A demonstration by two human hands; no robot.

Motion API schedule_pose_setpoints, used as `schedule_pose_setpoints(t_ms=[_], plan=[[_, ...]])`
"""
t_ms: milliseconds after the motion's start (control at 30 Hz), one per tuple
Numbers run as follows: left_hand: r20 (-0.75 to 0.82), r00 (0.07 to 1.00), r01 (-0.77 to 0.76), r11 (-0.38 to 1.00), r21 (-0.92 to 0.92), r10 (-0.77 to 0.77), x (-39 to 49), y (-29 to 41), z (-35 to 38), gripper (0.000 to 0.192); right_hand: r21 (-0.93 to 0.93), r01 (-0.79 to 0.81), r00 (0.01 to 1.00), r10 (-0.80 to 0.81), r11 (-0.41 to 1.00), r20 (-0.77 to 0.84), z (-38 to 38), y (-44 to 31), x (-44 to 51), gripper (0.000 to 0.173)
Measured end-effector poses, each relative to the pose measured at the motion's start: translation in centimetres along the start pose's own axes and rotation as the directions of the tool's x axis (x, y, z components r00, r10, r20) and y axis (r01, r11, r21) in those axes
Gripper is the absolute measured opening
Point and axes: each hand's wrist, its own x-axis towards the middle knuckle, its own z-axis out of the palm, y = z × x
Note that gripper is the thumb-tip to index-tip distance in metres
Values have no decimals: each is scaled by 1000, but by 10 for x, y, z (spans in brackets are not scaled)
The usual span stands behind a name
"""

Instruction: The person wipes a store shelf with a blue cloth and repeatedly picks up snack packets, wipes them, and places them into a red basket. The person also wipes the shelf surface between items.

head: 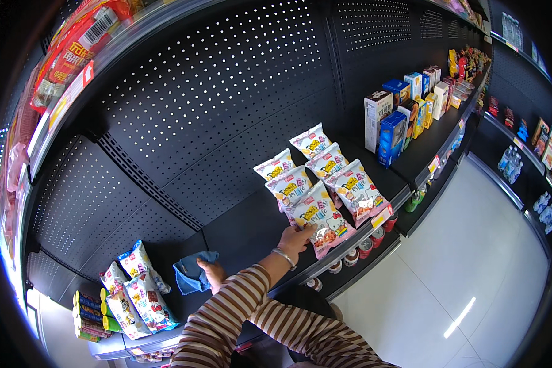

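Note:
My arms cross, with the left forearm over the right one. My left hand (296,240), with a bracelet at the wrist, grips the left edge of a front pink-and-white snack bag (319,218). Its thumb lies on the bag's face and the other fingers are mostly hidden. Several matching bags (355,191) stand behind and beside that one, in two rows on the black shelf (239,225). Farther left, my right hand (213,275) holds a folded blue cloth (191,272) on or just over the shelf; its fingers are partly hidden by the cloth and my sleeve.
Blue-and-white snack bags (149,301) and stacked canisters (89,315) stand at the left. Boxed snacks (392,138) line the shelf to the right. A perforated back panel (221,92) rises behind; an upper shelf edge (80,73) overhangs. Cans (365,248) sit below the front rail.

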Motion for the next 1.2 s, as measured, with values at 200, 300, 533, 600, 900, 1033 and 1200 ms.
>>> schedule_pose_setpoints(t_ms=[200,300,533,600,900,1033,1200], plan=[[-81,981,-189,971,-147,179,-2,-1,17,43,227,-279,960,280,933,30,-6,1,-4,28],[-151,962,-255,941,-222,225,-9,-10,2,32,78,-239,971,237,968,44,-4,17,-12,32],[-107,781,-568,628,-532,615,-126,28,-57,40,-345,-11,998,-10,939,-60,-16,-30,2,46],[-229,761,-611,553,-565,607,-170,5,-107,45,-98,-83,996,87,992,37,-8,-38,-7,48],[-481,789,-604,625,-495,383,-198,-112,-248,36,-89,-60,980,76,994,185,-4,-123,-26,59],[-429,788,-615,528,-586,442,-193,-114,-254,50,-647,-46,924,279,761,263,-5,-114,-24,44],[-328,822,-522,385,-761,465,-169,-123,-268,52,-784,88,973,117,614,200,-7,-98,-26,38]])
